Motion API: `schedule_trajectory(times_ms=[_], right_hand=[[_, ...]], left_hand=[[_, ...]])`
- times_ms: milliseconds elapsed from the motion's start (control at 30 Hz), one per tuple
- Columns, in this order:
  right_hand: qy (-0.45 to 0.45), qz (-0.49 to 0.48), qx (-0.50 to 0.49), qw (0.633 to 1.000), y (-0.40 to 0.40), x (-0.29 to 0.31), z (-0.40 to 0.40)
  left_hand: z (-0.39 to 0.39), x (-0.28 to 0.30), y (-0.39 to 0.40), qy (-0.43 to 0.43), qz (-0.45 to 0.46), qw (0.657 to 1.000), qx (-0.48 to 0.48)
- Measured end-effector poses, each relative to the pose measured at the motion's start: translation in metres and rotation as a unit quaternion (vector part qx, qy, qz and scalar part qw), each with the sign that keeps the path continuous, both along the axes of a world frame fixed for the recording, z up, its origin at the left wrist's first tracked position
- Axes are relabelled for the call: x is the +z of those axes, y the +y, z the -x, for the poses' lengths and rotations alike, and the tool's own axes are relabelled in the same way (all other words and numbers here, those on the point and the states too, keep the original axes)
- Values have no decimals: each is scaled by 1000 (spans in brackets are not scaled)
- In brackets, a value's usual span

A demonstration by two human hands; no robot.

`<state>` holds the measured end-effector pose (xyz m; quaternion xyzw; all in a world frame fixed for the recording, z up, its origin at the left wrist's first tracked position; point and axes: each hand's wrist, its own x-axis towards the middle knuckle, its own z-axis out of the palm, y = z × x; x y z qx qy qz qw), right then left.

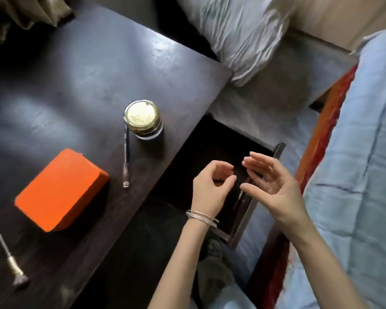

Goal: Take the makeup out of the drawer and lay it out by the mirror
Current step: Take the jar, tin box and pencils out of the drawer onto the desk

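The dark drawer (254, 210) stands pulled out at the table's right side, its inside in deep shadow. My left hand (212, 188), with bangles on the wrist, hovers over it with curled fingers holding nothing. My right hand (270, 186) is beside it, palm up, fingers spread and empty. A slim dark-red stick (240, 198) lies in the drawer between and below the hands. On the dark wooden table (76, 90) lie a gold-lidded glass jar (143, 119), a thin pencil (126, 157) and an orange box (60, 190). No mirror is in view.
A metal stick on a small base (9, 259) stands at the table's near-left corner. A grey pillow (239, 34) and a light blue quilt (354, 175) with an orange-red border lie to the right of the drawer. Crumpled cloth (20, 14) sits at the table's far-left corner.
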<state>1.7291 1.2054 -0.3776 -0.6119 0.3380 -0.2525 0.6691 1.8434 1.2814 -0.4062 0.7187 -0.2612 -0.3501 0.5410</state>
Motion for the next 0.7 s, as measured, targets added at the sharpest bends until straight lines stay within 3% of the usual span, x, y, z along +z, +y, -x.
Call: schedule_trajectory(times_ms=[400, 700], right_hand=[[48, -44, -83, 994, -53, -95, 76], [56, -54, -67, 995, -61, -117, 76]], left_hand=[[55, -163, -75, 28, -237, 969, -60], [65, -203, -97, 54, -329, 940, -72]])
